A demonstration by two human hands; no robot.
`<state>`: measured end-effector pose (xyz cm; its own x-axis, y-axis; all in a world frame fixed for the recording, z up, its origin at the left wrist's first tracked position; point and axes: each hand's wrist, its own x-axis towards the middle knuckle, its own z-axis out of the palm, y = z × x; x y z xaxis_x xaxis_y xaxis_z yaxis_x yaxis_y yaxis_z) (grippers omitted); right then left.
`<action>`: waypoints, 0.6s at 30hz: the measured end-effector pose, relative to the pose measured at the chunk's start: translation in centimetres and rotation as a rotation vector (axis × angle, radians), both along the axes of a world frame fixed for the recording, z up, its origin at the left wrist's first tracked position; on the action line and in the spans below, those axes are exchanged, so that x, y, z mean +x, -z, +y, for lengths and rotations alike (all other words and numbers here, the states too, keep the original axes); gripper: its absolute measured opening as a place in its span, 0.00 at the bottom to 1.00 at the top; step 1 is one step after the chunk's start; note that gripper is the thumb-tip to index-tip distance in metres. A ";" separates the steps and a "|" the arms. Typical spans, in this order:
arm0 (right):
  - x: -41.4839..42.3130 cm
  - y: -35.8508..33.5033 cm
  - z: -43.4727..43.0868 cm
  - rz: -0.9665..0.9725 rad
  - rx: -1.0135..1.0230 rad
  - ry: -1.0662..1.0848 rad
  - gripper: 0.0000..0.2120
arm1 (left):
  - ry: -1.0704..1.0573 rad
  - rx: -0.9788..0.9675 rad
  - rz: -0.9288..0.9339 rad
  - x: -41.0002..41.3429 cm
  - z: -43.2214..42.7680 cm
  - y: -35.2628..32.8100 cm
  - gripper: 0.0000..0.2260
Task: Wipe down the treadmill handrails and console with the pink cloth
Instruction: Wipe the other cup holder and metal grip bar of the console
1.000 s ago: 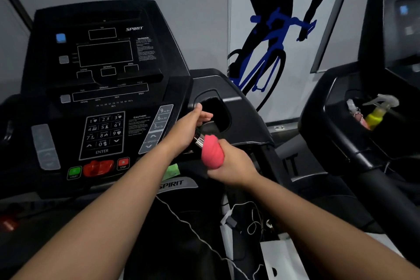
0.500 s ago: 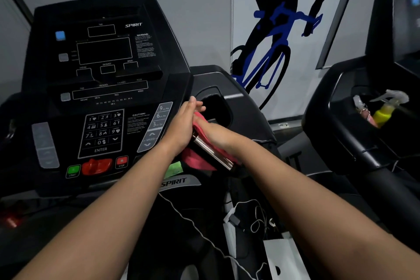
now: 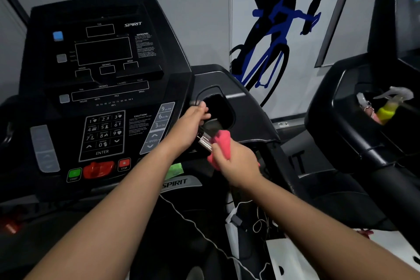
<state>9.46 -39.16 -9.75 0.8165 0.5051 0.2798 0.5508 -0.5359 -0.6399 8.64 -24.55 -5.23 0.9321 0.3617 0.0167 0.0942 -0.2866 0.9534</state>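
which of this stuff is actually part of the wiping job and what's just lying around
Job:
- cloth, held in the right hand
- handrail, gripped by the left hand
- console

Lying about:
- spray bottle, in the next treadmill
- green tag
- cyclist poster

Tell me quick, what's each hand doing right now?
Left hand: gripping the top of the handle.
Right hand: holding the pink cloth on the handle.

Both bare arms reach forward and come close together. The left hand (image 3: 193, 124) curls its fingers round the top of the handrail (image 3: 204, 141). Just below it, the right hand (image 3: 237, 162) squeezes the pink cloth (image 3: 221, 140).
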 end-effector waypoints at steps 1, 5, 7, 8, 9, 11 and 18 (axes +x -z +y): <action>0.4 -0.3 -0.4 0.157 -0.047 0.012 0.21 | 0.004 0.025 0.025 0.0 0.1 -0.1 0.14; 1.4 -3.3 0.9 0.329 -0.105 -0.150 0.16 | 0.000 0.053 0.054 -0.1 0.2 -0.5 0.13; 1.3 -4.9 2.7 0.346 -0.026 -0.182 0.12 | 0.007 0.031 0.042 -0.2 0.0 -0.6 0.13; 1.2 -5.6 3.5 0.347 -0.014 -0.164 0.12 | 0.002 0.003 0.025 -0.2 0.0 -0.7 0.13; 1.0 -6.1 4.3 0.339 -0.011 -0.129 0.14 | -0.009 -0.036 0.001 -0.3 0.0 -0.6 0.13; 0.1 -6.3 5.2 0.262 0.004 -0.022 0.18 | -0.024 -0.107 -0.043 -0.4 0.0 -0.7 0.14; -1.1 0.0 3.3 -0.389 -0.184 0.095 0.20 | 0.032 0.097 0.030 -0.2 0.5 0.0 0.18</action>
